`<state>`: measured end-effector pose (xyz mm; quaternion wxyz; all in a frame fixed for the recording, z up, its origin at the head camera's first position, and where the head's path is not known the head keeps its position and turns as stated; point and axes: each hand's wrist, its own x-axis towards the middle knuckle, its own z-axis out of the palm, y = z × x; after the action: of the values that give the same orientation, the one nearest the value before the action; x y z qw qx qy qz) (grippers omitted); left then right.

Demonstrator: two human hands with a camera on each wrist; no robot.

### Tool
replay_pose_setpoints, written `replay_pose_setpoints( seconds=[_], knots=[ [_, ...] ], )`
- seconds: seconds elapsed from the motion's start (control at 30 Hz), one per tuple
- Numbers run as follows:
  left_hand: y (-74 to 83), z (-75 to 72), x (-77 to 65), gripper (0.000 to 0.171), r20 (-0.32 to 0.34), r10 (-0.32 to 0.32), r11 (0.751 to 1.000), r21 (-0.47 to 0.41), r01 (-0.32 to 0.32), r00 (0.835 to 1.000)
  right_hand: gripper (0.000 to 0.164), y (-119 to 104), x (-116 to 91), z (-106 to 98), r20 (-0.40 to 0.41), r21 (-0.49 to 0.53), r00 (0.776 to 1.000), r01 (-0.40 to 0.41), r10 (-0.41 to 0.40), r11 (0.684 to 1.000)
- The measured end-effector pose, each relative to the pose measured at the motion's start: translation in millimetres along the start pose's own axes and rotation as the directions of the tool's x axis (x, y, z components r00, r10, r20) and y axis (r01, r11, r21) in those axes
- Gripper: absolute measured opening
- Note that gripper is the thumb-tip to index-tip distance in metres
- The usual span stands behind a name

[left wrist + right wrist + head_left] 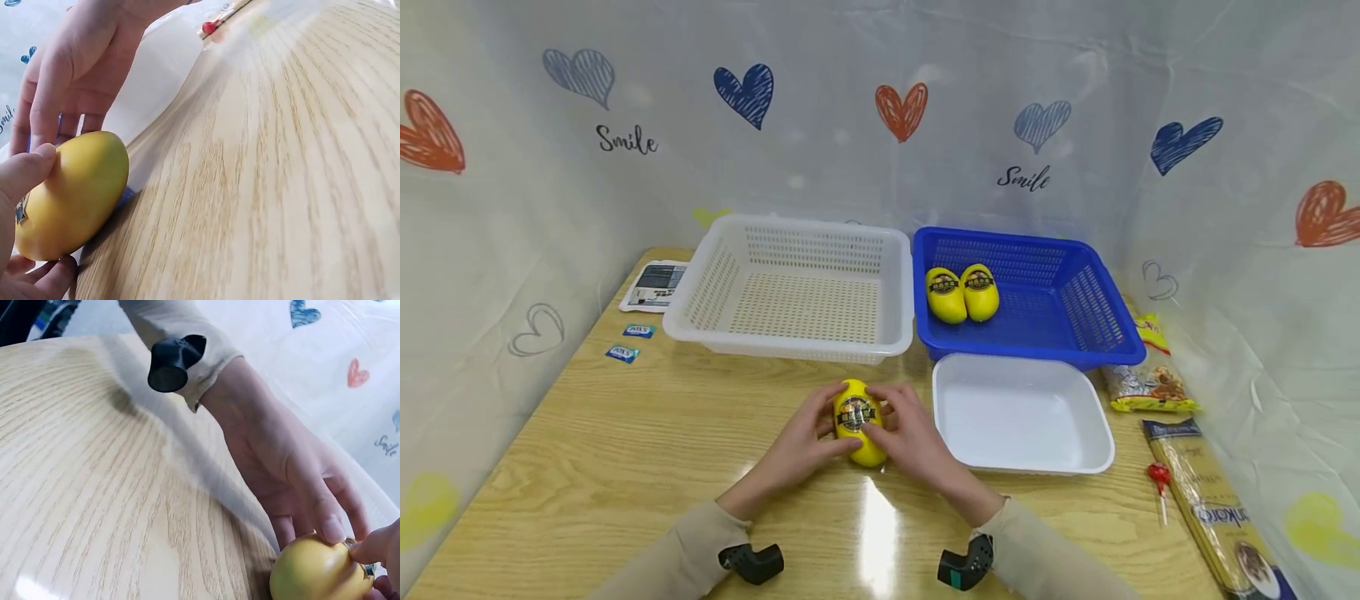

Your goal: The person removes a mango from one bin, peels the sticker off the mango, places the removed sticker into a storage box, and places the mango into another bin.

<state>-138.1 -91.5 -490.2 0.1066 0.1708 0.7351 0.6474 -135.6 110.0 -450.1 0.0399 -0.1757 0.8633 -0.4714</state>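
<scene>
A yellow mango (870, 452) with a dark label stands upright at the table's middle, between both hands. My left hand (805, 442) grips it from the left, thumb near the label and fingers around its side. From the right, my right hand (917, 433) holds it, its thumb on the label and its fingers along the top and far side. In the left wrist view the mango (81, 187) shows its plain side, close over the wood. The right wrist view has the right thumb on the mango (312, 569). Two labelled mangoes (946, 304) lie in the blue basket (1037, 333).
Left of the blue basket is a white basket (805, 346). A shallow white tray (1022, 425) sits in front of the blue one. Along the right lie a snack bag (1150, 375), a long pack (1210, 500) and a red lollipop (1159, 475). Small blue packets (622, 354) lie left.
</scene>
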Motion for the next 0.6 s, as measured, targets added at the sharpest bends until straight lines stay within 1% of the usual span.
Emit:
replay_pose_setpoints(
  seconds=[0.17, 0.33, 0.43, 0.53, 0.6],
  knots=[
    [1.8, 3.2, 0.6, 0.079, -0.036, 0.02, 1.0, 0.011, -0.019, 0.999, 0.038, -4.2, 1.6, 1.2, -0.009, -0.011, 1.0, 0.015, -0.016, 1.0],
    [5.6, 5.4, 1.8, 0.078, -0.061, 0.038, 0.998, 0.054, -0.035, 0.997, 0.032, -6.0, 6.2, 2.1, -0.024, -0.034, 0.999, 0.034, -0.035, 0.999],
    [7.7, 6.3, 2.7, 0.078, -0.065, 0.029, 0.997, 0.067, -0.024, 0.998, 0.027, -6.5, 10.3, 1.8, -0.037, -0.047, 0.997, 0.067, -0.069, 0.997],
    [9.6, 6.8, 3.2, 0.079, -0.063, -0.001, 0.998, 0.062, 0.005, 0.998, 0.023, -6.6, 12.1, 0.5, -0.043, -0.048, 0.996, 0.072, -0.074, 0.996],
    [10.6, 7.2, 3.2, 0.079, -0.062, -0.016, 0.998, 0.052, 0.019, 0.998, 0.02, -6.4, 12.2, -0.7, -0.036, -0.048, 0.998, 0.058, -0.059, 0.997]
  ],
)
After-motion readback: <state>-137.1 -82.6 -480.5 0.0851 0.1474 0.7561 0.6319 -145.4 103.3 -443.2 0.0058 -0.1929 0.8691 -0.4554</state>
